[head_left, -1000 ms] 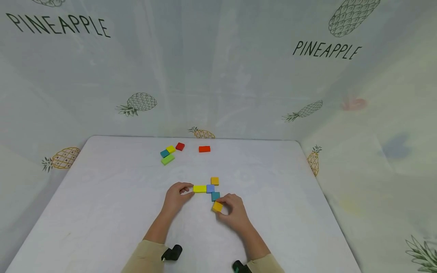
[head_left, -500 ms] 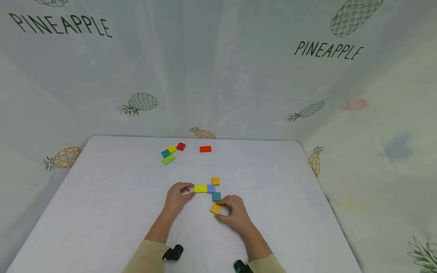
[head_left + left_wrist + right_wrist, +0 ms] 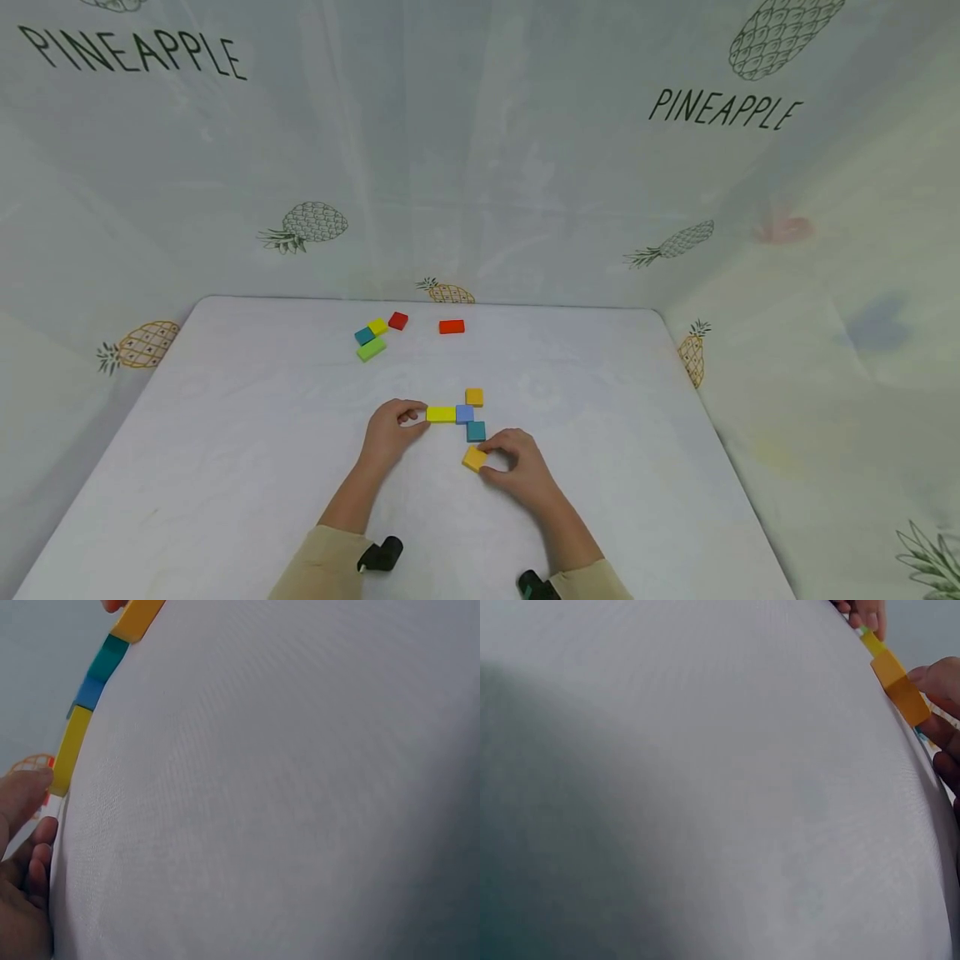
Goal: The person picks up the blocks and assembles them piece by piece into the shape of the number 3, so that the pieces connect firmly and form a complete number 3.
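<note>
In the head view a yellow block (image 3: 441,414) lies end to end with a blue block (image 3: 464,414). My left hand (image 3: 391,427) pinches the left end of the yellow block between thumb and finger. A teal block (image 3: 476,432) sits at the near side of the blue one, and an orange block (image 3: 474,397) at its far side. Closer to me, my right hand (image 3: 521,468) holds a second orange block (image 3: 473,459) by its right side. That block is turned at an angle, with a small gap to the teal one. In the right wrist view my thumb presses on this orange block (image 3: 901,687).
Farther back on the white table (image 3: 615,467) is a loose group: a green block (image 3: 371,349), a teal block (image 3: 363,336), a yellow block (image 3: 377,327) and a red block (image 3: 398,320). An orange-red block (image 3: 452,327) lies to their right. A pineapple-print curtain hangs behind.
The orange block in my right hand has shifted slightly left and towards me, away from the teal block, with my right fingers following. My left hand stays at the yellow block.
</note>
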A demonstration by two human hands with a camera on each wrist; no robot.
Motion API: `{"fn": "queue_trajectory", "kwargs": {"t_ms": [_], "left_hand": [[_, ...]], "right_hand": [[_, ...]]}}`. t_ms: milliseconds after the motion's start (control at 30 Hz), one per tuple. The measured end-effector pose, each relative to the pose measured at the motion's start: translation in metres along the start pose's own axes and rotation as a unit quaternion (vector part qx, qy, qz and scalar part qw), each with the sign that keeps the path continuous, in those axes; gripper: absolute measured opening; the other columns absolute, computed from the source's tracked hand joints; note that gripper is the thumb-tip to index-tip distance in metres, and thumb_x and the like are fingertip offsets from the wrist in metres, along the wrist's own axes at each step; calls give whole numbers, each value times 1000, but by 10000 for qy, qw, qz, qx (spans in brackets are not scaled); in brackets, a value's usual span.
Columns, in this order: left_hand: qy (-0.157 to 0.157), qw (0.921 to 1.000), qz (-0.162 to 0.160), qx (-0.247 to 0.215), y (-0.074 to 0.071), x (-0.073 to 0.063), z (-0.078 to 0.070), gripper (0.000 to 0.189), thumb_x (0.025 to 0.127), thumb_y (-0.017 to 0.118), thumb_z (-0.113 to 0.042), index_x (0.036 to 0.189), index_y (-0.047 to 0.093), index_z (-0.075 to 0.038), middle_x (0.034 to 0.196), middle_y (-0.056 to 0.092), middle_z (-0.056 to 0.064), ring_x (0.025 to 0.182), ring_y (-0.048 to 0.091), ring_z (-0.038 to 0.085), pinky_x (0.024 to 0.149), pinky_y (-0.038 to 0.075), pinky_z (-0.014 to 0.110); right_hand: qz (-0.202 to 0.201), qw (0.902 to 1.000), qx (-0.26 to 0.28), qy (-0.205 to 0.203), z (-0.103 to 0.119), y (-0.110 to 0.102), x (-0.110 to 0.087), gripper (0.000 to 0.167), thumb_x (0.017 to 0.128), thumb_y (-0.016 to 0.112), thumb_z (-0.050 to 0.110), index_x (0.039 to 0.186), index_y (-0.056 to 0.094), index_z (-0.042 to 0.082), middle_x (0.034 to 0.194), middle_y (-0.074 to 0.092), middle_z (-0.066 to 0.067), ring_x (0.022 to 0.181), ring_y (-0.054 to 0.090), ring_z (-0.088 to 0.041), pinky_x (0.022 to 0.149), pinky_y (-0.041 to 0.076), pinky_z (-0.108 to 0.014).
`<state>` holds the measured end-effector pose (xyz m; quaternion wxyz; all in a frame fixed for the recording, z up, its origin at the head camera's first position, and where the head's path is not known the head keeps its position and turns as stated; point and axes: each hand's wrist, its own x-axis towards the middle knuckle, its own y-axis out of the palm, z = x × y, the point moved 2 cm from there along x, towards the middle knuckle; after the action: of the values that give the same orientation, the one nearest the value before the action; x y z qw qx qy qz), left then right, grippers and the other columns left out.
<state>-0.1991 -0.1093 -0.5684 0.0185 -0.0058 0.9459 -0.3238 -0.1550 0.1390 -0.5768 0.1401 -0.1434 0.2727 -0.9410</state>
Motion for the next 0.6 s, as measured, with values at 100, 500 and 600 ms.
{"fn": "queue_trajectory", "kwargs": {"t_ms": [100, 500, 600], "left_hand": [[-41, 10000, -5, -29, 0, 0, -1, 25, 82, 80, -14, 106, 74, -12, 84, 58, -2, 82, 49, 19, 76, 44, 34], [-55, 9999, -65, -83, 1, -1, -3, 23, 82, 79, -11, 105, 74, -10, 83, 57, -1, 82, 49, 20, 76, 44, 34], [-37, 9999, -78, -74, 1, 0, -3, 23, 82, 79, -11, 105, 73, -10, 83, 57, -1, 83, 49, 20, 76, 44, 35]], "right_hand": [[-54, 10000, 30, -22, 0, 0, 0, 25, 77, 83, 16, 100, 74, 21, 98, 67, 15, 98, 56, -10, 95, 39, -39], [-331, 9991, 67, -268, -2, 3, 2, 19, 76, 84, 17, 93, 76, 21, 94, 68, 15, 92, 58, -10, 89, 42, -34], [-397, 9985, 45, -373, -3, 5, 2, 18, 76, 85, 17, 92, 76, 20, 92, 69, 14, 90, 58, -9, 87, 42, -33]]}}
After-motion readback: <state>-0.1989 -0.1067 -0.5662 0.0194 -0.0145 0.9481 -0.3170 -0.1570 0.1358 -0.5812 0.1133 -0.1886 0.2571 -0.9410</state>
